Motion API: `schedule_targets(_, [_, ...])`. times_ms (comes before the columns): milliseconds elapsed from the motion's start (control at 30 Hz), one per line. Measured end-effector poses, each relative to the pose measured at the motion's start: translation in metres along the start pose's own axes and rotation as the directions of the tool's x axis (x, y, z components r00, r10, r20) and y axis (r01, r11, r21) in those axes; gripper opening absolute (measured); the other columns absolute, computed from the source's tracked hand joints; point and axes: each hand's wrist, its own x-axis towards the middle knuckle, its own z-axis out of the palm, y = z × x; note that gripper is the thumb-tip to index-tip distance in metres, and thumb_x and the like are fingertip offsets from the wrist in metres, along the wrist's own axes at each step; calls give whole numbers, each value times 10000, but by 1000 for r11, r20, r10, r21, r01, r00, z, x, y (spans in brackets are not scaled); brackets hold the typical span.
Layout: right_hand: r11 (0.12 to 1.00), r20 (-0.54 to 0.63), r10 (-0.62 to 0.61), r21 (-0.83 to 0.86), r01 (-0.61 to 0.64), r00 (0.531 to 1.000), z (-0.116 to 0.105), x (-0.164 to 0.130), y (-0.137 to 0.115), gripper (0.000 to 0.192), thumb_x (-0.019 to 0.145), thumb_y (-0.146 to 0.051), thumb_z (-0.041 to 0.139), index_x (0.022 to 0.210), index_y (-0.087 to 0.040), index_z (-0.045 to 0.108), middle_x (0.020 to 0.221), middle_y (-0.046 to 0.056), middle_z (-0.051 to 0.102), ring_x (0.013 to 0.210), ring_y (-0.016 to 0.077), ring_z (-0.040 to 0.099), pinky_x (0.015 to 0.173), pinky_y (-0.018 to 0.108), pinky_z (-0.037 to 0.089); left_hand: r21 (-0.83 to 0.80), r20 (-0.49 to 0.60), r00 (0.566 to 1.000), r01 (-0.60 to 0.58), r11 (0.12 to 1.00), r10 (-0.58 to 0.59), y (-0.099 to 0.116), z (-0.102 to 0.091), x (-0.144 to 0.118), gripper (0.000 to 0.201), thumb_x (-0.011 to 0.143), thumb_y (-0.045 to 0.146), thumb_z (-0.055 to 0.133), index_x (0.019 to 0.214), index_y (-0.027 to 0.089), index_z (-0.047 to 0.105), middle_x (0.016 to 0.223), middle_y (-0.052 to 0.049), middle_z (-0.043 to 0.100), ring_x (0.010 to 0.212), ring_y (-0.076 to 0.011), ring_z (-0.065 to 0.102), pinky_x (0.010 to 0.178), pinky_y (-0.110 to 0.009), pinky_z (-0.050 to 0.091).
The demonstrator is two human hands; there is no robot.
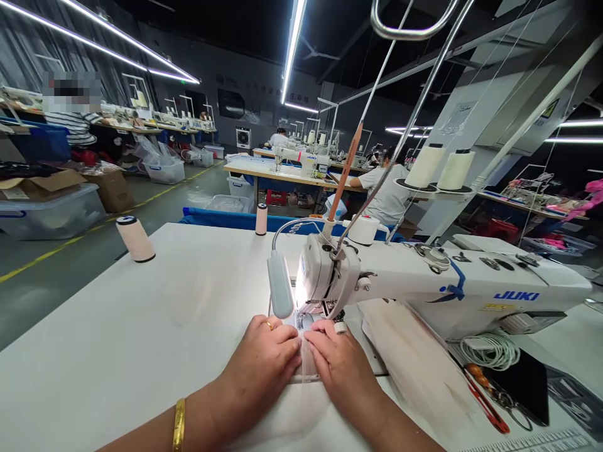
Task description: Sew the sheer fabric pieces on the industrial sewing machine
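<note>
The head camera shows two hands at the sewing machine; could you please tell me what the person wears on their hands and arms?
Both forearms are bare, with no sleeves in view. The left hand carries a gold ring on one finger, and a gold bangle circles that forearm. The right hand shows no jewellery or glove.

Dark walls, grey floor, ceiling strip lights, rows of worktables

You've got 2 hands at the needle: left hand, right hand, flat on 1 strip of white fabric. 1 sewing machine in front of you, w/ 1 lamp. 2 big thread cones on the stand, 2 small spools on your table: near spool, far spool. 1 gold bangle, 1 ring. 1 red-handled scissors. 1 white cord coil.
</note>
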Motion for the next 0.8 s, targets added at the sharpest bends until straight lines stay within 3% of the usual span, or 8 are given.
schedule_targets(233, [997,75,37,-76,-31,997,-2,5,1,368,969,-47,475,1092,-242,761,1013,89,753,780,257,635,697,366,482,10,108,992,58,998,-59,0,-6,2,172,942,115,586,927,200,735,1004,-52,779,909,-266,650,773,-411,419])
schedule_targets(500, [996,61,48,-77,-43,997,3,6,4,360,944,-20,528,1098,-241,767,1149,103,764,906,291,676,734,376,514,17,166,982,83,996,-84,2,-4,5,159,957,114,582,882,194,697,982,-43,760,923,-273,651,771,-413,385])
schedule_targets(667, [1000,120,14,-9,-13,993,-14,4,2,290,999,-68,535,1125,-211,754,1216,126,755,985,310,683,817,428,556,-113,228,965,154,982,-126,5,-21,0,71,905,261,748,885,216,697,1021,-30,737,985,-275,633,886,-426,401])
schedule_targets(733, [992,190,-35,127,11,981,-31,3,-1,194,1002,-162,664,1172,-226,734,1236,99,751,1084,311,674,933,447,554,-189,273,957,149,971,-93,8,-33,-6,278,822,421,863,993,259,716,1102,-27,723,1021,-284,620,936,-428,413])
schedule_targets(800, [960,283,-108,279,25,953,-47,4,-4,351,903,-310,859,1217,-264,709,1292,55,730,1175,303,647,1022,434,537,-231,323,945,138,963,-58,11,-40,-11,501,729,474,932,1140,305,700,1194,-29,698,1083,-302,605,980,-433,421])
